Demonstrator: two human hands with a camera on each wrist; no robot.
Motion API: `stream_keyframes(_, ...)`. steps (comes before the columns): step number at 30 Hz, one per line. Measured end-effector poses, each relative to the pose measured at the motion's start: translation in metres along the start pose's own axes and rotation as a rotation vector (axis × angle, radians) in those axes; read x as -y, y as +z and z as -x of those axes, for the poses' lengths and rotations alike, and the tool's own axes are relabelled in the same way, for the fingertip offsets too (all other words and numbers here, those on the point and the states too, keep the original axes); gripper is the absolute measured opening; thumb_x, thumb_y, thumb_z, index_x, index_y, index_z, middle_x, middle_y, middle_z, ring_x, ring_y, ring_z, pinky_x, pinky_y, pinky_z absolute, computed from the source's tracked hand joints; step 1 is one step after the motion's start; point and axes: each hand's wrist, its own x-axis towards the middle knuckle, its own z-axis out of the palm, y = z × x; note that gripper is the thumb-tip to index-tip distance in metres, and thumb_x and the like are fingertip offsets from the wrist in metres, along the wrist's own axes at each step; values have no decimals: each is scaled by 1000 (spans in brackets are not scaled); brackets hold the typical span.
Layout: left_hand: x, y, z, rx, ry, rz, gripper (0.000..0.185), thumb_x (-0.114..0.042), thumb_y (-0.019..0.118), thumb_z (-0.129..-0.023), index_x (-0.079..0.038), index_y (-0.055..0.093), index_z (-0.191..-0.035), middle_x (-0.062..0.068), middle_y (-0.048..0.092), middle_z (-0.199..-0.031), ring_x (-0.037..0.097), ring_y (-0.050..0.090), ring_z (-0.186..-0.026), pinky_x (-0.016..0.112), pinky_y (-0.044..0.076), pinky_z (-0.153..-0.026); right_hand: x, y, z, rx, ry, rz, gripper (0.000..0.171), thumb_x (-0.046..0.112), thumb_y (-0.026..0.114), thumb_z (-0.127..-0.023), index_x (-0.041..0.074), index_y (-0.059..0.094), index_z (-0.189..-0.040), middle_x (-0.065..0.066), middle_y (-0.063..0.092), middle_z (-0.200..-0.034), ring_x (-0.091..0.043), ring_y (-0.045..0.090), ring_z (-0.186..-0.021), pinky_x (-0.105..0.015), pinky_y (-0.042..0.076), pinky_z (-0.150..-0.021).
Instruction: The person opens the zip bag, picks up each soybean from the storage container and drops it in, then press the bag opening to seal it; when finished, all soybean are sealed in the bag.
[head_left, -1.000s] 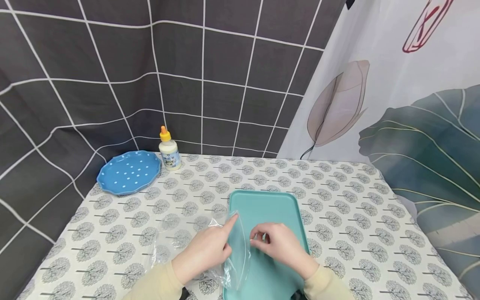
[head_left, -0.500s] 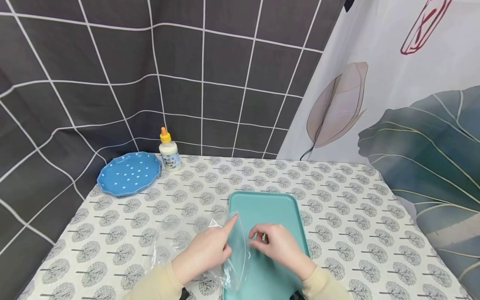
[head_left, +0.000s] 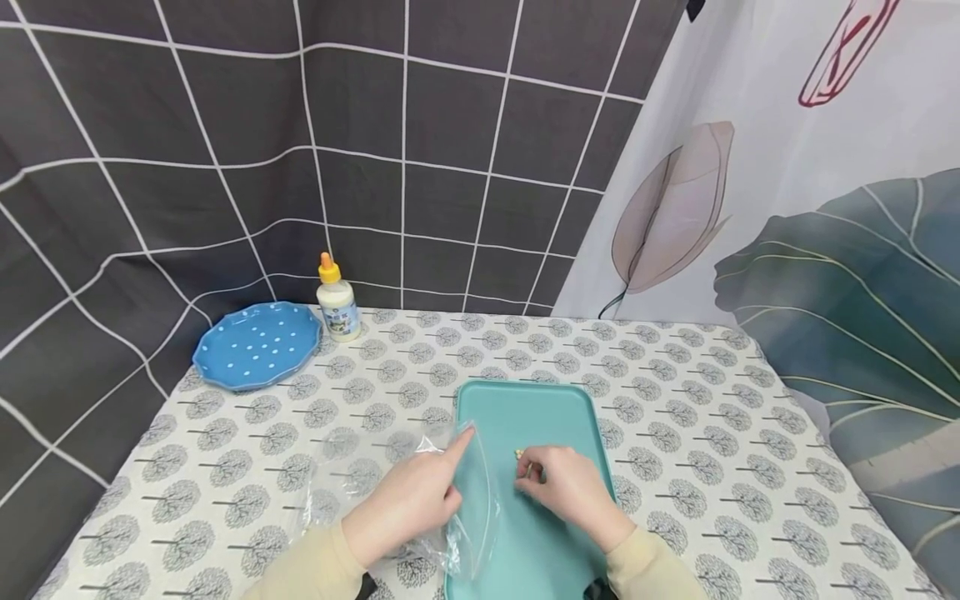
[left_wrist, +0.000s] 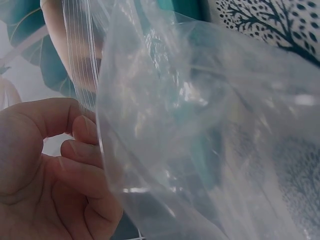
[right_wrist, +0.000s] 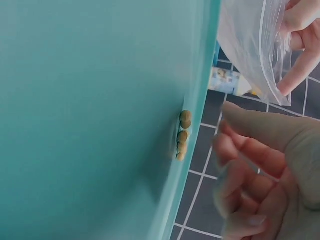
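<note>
**Bag in one hand, little beans on the tray**

While our left hand [head_left: 408, 500] keeps the clear zip bag [head_left: 468, 508] pinched by its rim near the bottom middle of the head view, the mouth of the bag stands open over the left edge of the teal tray [head_left: 551, 408]. The left wrist view shows the fingers [left_wrist: 82, 150] curled around the zip strip, so that grip looks solid. Our right hand [head_left: 562, 483] sits on the tray just right of the bag, fingers curled down around something tiny; we can't tell for sure if it's actually pinching anything.

The bits in question are small yellowish-green beans [right_wrist: 183, 135], maybe peas, lying in a short row on the tray in the right wrist view. One shows in the head view as a speck [head_left: 518, 453] just above the right fingertips.

Our take on doing this well: hold the bag mouth wide and low, close to the tray surface, and pinch the beans one or two at a time since they look like they'd roll. Keeping them away from the tray's rim would probably make picking easier.

Containers: the bag looks empty as far as we can see through the plastic. The tray holds only those few beans. Upper left of the frame, a blue dotted plate [head_left: 258, 346] has nothing on it, and a white bottle with an orange cap [head_left: 337, 304] stands just beside it on the counter [head_left: 675, 400].
</note>
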Motion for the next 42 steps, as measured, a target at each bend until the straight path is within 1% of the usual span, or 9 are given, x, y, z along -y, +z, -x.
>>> stream_keyframes(6, 1, 0, -1, 10, -16, 11, 75, -7, 62, -75, -1, 35, -145, -9, 39, -54, 4, 36, -46, 19, 34, -43, -1, 3, -2, 47, 16, 19, 17, 20, 78, -72, 23, 62, -68, 17, 47, -56, 1, 39, -50, -20, 34, -48)
stream_keyframes(11, 1, 0, -1, 12, -16, 12, 75, -6, 61, -75, -1, 34, -145, -8, 38, -54, 4, 36, -46, 20, 34, -42, 0, 4, -1, 61, 16, 56, 18, 16, 79, -70, 22, 62, -67, 15, 49, -58, 0, 41, -52, -21, 35, -49)
stream_keyframes(16, 2, -1, 0, 14, -19, 17, 76, -6, 61, -75, -1, 33, -145, -8, 39, -54, 5, 36, -46, 20, 34, -42, 1, 5, -2, 75, 12, 69, 19, 15, 79, -69, 22, 61, -66, 15, 49, -58, -1, 41, -52, -21, 35, -49)
stream_keyframes(24, 2, -1, 0, 5, -6, -1, 75, -6, 61, -75, 0, 34, -145, -8, 38, -54, 5, 36, -47, 20, 33, -43, 2, 7, -2, 78, 3, 66, 18, 15, 78, -70, 21, 62, -66, 14, 49, -57, -1, 40, -52, -20, 34, -48)
stream_keyframes(31, 3, 1, -1, 3, -1, 2, 76, -6, 62, -75, 0, 34, -145, -9, 38, -54, 4, 35, -46, 19, 34, -43, 3, 5, -3, 56, -10, 44, 16, 17, 77, -72, 21, 63, -67, 15, 48, -57, 1, 40, -51, -20, 35, -48)
stream_keyframes(35, 3, 2, -1, 5, 0, 8, 76, -6, 63, -76, 0, 33, -145, -9, 39, -54, 4, 35, -45, 19, 34, -43, 5, 3, -3, 54, -22, -4, 14, 18, 76, -75, 23, 64, -70, 17, 49, -59, 2, 41, -51, -19, 35, -48)
stream_keyframes(38, 3, 3, -1, 2, 3, -3, 75, -6, 63, -76, 1, 34, -145, -9, 38, -54, 4, 35, -45, 19, 34, -43, 8, 0, -3, 63, -39, -82, 11, 18, 74, -77, 24, 66, -73, 18, 52, -62, 3, 43, -53, -19, 37, -50)
stream_keyframes(42, 4, 3, 0, -8, 13, -21, 74, -6, 64, -75, 2, 35, -144, -9, 38, -54, 4, 34, -46, 19, 34, -44, 12, -4, -2, 60, -95, -186, 7, 18, 74, -78, 22, 68, -78, 18, 56, -65, 4, 44, -55, -18, 40, -50)
